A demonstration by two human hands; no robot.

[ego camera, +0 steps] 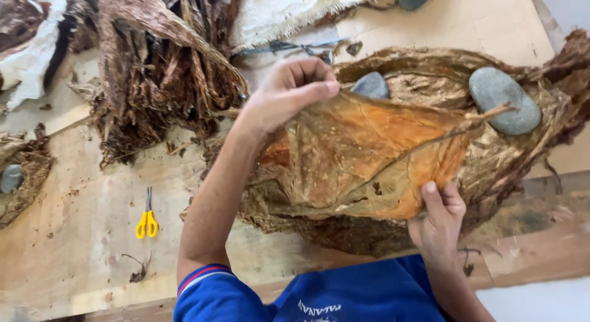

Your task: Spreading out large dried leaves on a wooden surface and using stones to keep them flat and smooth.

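Above the wooden table: thin, brittle orange-brown dried leaf, light, tear-prone; left hand and right hand fingers pinched on opposite edges.

open wood: left of the yellow scissors, bare table
blocked: beyond the scissors, dried leaf heap
right: stone-weighted leaf stack

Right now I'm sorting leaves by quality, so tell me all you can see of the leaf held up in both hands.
The leaf is large, dried and thin, orange-brown with yellower patches, wrinkled, and crossed by a midrib ending in a stem at the upper right. It is spread flat above a pile of leaves. The left hand pinches its top edge; the right hand holds its lower right edge.
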